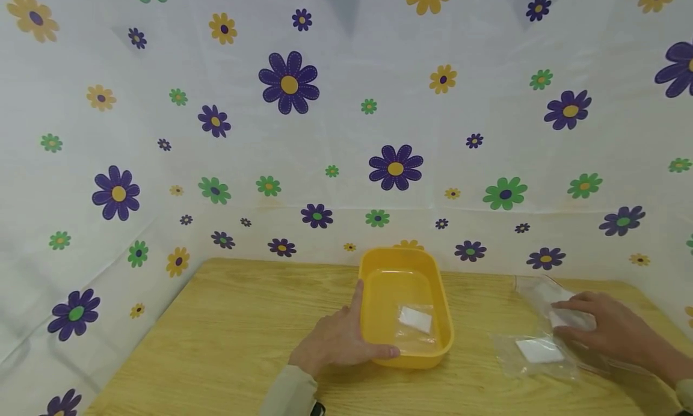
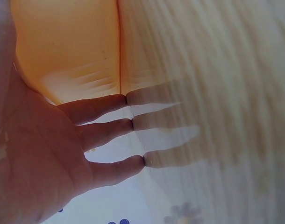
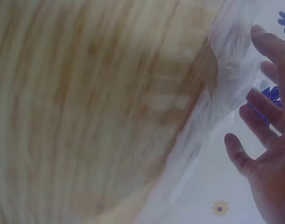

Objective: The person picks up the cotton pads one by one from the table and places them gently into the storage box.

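A yellow plastic basin (image 1: 400,360) stands on the table, and inside it lies a clear bag with a white piece (image 1: 415,320). My left hand (image 1: 338,339) rests at its near left corner, thumb over the rim. In the left wrist view, straight fingers (image 2: 110,133) reach down to the tabletop beside the basin's orange-looking wall. My right hand (image 1: 614,329) is spread over a clear plastic bag (image 1: 533,293) with white contents, fingers apart in the right wrist view. Just nearer lies another clear bag with a white piece (image 1: 539,350).
The wood-grain table (image 1: 243,326) extends left of the basin. A white cloth with printed flowers (image 1: 346,139) hangs behind the table's far edge and along the sides.
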The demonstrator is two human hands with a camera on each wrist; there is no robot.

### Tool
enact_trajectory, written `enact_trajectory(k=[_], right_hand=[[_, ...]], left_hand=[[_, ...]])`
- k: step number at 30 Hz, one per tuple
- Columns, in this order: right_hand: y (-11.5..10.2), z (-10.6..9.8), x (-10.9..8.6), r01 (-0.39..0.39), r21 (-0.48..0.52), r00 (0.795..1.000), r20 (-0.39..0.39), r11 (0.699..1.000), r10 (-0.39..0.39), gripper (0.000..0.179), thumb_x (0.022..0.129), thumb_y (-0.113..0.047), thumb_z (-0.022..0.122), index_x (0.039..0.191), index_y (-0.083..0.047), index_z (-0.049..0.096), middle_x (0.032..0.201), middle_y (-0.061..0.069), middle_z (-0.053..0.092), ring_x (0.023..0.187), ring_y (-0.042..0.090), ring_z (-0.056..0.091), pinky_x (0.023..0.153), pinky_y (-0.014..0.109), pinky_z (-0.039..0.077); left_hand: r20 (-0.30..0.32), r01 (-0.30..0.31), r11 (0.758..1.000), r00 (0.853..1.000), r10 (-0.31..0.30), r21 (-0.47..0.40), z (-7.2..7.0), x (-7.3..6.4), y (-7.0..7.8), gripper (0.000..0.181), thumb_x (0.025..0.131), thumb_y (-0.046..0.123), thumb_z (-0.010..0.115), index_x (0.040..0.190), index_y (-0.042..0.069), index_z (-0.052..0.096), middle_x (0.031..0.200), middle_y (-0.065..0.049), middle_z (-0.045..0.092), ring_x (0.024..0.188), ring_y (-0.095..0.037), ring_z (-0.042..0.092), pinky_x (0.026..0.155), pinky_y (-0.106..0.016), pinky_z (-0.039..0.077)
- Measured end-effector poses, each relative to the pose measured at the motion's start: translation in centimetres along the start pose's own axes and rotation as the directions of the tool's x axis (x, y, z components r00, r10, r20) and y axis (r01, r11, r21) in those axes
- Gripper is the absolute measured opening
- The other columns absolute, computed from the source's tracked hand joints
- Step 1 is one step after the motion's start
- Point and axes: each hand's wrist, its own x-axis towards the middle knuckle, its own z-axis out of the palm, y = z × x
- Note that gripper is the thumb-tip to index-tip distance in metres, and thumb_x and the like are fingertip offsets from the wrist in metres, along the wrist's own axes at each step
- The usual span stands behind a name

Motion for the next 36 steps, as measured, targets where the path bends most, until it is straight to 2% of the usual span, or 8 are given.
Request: enact_trajectory(k=[4,9,13,16,22,27,32,36], right_hand=[[0.3,0.4,-0.5,-0.078,0.088,0.997,0.032,0.993,0.076,0.051,0.077,-0.037,0.089,0.118,-0.01,0.075,0.119,0.025,0.072,0.107,0.051,0.065,0.079,0.057,0.057],[0.6,0.1,-0.8,-0.209,0.142,0.966,0.181,0.968,0.182,0.055,0.087,-0.043,0.08,0.129,-0.01,0.071,0.129,0.032,0.066,0.113,0.054,0.064,0.08,0.057,0.058],[1.0,0.2,-0.8,-0.218,0.129,0.962,0.195,0.967,0.191,0.047,0.087,-0.045,0.08,0.125,-0.017,0.074,0.127,0.025,0.07,0.105,0.017,0.069,0.079,0.041,0.058],[1.2,0.4,-0.8,-0.225,0.134,0.961,0.191,0.965,0.198,0.038,0.087,-0.045,0.08,0.118,-0.024,0.078,0.125,0.013,0.074,0.098,-0.012,0.055,0.077,0.026,0.054],[1.5,0.5,-1.0,-0.241,0.178,0.962,0.172,0.954,0.211,0.021,0.091,-0.039,0.077,0.107,-0.025,0.081,0.114,-0.023,0.073,0.097,-0.024,0.045,0.074,0.016,0.049],[1.4,0.5,-1.2,-0.211,0.209,0.975,0.113,0.955,0.191,0.01,0.09,-0.027,0.079,0.099,-0.024,0.082,0.109,-0.035,0.067,0.094,-0.027,0.045,0.068,0.016,0.049],[1.2,0.1,-1.0,-0.226,0.187,0.973,0.097,0.956,0.211,0.009,0.092,-0.025,0.077,0.099,-0.02,0.081,0.108,-0.014,0.077,0.085,-0.022,0.044,0.064,0.02,0.047],[1.0,-0.4,-0.7,-0.249,0.186,0.968,0.07,0.951,0.24,0.016,0.094,-0.029,0.075,0.102,-0.015,0.081,0.109,0.013,0.079,0.086,-0.025,0.036,0.07,0.04,0.058]], left_hand=[[-0.001,-0.001,1.0,1.0,0.001,-0.01,0.1,0.0,-0.1,0.141,0.067,0.084,0.073,0.165,0.028,-0.01,0.153,-0.018,0.051,0.116,-0.029,0.063,0.103,-0.057,0.051],[-0.006,-0.002,1.0,1.0,0.002,-0.012,0.2,0.0,-0.1,0.14,0.067,0.084,0.073,0.165,0.027,-0.01,0.153,-0.018,0.052,0.115,-0.029,0.064,0.103,-0.057,0.052],[-0.017,-0.007,1.0,1.0,0.007,0.001,0.3,0.0,-0.2,0.14,0.067,0.084,0.072,0.165,0.026,-0.009,0.153,-0.02,0.052,0.117,-0.032,0.064,0.103,-0.056,0.052],[-0.022,-0.01,1.0,1.0,0.011,0.012,0.3,-0.1,-0.2,0.14,0.068,0.085,0.071,0.166,0.024,-0.009,0.152,-0.021,0.053,0.117,-0.033,0.065,0.102,-0.055,0.052],[-0.018,-0.014,1.0,1.0,0.013,-0.004,0.4,-0.1,-0.3,0.14,0.068,0.084,0.072,0.165,0.026,-0.01,0.151,-0.02,0.053,0.112,-0.03,0.066,0.101,-0.056,0.053],[-0.021,-0.016,1.0,1.0,0.016,-0.002,0.4,-0.1,-0.2,0.14,0.068,0.085,0.072,0.166,0.026,-0.009,0.151,-0.02,0.053,0.113,-0.03,0.066,0.101,-0.056,0.053],[-0.025,-0.021,1.0,0.999,0.021,0.017,0.3,-0.1,-0.2,0.14,0.068,0.085,0.071,0.166,0.024,-0.008,0.151,-0.02,0.054,0.114,-0.031,0.066,0.101,-0.055,0.053],[-0.022,-0.021,1.0,1.0,0.021,0.013,0.2,0.1,-0.3,0.14,0.067,0.086,0.071,0.166,0.025,-0.009,0.15,-0.02,0.054,0.113,-0.029,0.066,0.101,-0.054,0.053]])
